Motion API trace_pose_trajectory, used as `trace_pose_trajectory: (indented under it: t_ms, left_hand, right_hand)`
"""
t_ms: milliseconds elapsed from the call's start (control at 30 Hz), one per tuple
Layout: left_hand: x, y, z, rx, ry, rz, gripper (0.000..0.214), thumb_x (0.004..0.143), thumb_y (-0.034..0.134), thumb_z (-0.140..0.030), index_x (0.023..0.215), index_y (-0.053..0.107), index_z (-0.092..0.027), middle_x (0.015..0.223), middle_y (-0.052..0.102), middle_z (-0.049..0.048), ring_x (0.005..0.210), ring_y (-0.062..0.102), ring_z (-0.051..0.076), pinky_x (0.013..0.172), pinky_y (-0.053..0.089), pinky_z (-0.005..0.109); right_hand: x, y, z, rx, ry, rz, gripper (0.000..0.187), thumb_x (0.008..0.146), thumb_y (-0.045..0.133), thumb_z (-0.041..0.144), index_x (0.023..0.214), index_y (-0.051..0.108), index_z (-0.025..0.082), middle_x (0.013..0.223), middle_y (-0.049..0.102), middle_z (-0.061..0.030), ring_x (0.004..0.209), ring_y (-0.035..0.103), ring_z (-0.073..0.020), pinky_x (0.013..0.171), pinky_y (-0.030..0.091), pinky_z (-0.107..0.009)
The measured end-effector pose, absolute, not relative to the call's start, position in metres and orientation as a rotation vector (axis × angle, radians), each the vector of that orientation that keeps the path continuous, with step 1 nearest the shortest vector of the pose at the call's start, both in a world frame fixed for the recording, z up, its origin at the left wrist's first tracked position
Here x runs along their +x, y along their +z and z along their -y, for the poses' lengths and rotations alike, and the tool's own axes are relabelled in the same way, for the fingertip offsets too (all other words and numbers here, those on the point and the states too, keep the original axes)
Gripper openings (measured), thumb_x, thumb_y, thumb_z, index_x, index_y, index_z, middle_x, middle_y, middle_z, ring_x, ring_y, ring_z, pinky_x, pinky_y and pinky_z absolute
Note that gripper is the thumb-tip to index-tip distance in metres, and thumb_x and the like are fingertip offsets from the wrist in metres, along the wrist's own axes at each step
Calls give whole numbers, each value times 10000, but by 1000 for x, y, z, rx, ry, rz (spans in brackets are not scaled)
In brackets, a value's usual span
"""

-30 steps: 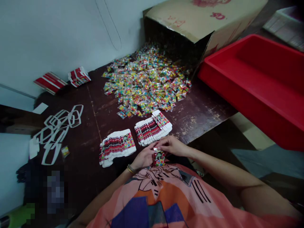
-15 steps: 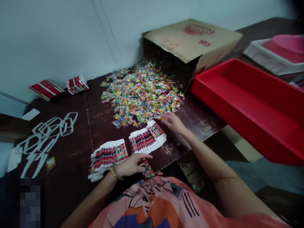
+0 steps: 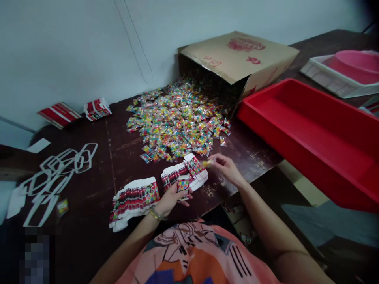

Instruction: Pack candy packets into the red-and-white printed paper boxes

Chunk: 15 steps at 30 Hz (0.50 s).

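Note:
My left hand (image 3: pixel 171 198) is closed round a small printed carton (image 3: pixel 183 186), held upright just above the dark wooden table (image 3: pixel 97 165). My right hand (image 3: pixel 225 166) pinches a small colourful candy packet (image 3: pixel 207 163) a little to the right of the carton. Just behind my hands lie two fanned stacks of flat printed cartons (image 3: pixel 134 199), the nearer stack (image 3: pixel 185 171) touching my left fingers. Further back spreads a heap of colourful candy packets (image 3: pixel 177 120), spilling from a cardboard box (image 3: pixel 239 59) lying on its side.
A big red plastic tray (image 3: pixel 310 134) stands at the right, past the table edge. A white tray with a pink bowl (image 3: pixel 343 71) sits at the far right. White cardboard cut-outs (image 3: pixel 56 173) lie at the left, red-striped flat cartons (image 3: pixel 75 110) by the wall.
My right hand reached out to the heap, took a candy packet and came back toward the carton. My left hand raised the carton upright from near my chest.

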<state>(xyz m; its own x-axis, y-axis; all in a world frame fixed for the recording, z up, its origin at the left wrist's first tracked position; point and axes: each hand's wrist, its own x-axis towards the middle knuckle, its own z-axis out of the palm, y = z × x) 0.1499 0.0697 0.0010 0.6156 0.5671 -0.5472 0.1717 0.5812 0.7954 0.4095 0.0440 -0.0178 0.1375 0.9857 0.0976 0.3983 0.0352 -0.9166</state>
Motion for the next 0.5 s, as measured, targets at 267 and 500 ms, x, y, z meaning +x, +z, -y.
trace_pose_trajectory:
  t_ms: [267, 500]
  left_hand:
    - [169, 6, -57, 1137, 235, -924, 465, 727, 706, -358, 1083, 503, -138, 715, 597, 8, 589, 585, 143, 376, 400, 182]
    - [157, 1, -47, 1060, 245, -944, 553, 814, 455, -661, 968, 573, -144, 706, 616, 39, 557, 588, 152, 362, 391, 205]
  right_hand:
    - [361, 14, -38, -1495, 682, 1581, 172, 855, 634, 344, 954, 594, 209, 888, 664, -39, 851, 607, -179, 802, 444, -321]
    - [347, 10, -32, -1338, 636, 1927, 184, 917, 548, 307, 870, 708, 229, 1275, 542, -67, 1155, 461, -234, 988, 335, -435]
